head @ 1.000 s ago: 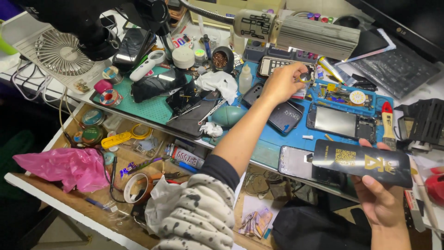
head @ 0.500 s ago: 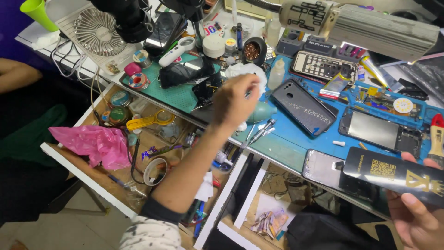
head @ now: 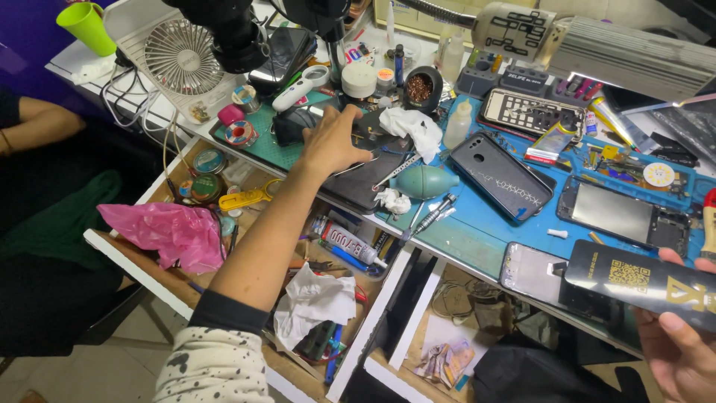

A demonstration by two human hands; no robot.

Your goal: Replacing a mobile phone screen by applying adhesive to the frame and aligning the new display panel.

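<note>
**Two hands at a messy repair desk**

The left hand (head: 333, 142) reaches out over the desk. Its fingers are spread and rest on a dark phone (head: 365, 179) lying flat near the teal air blower (head: 425, 181). It does not grip anything. The right hand (head: 682, 343) is low at the edge of the picture. It holds a flat black box (head: 645, 283) with gold marks, thumb on top. A pink bag (head: 168, 231) sits in the open drawer (head: 130, 257).
</note>
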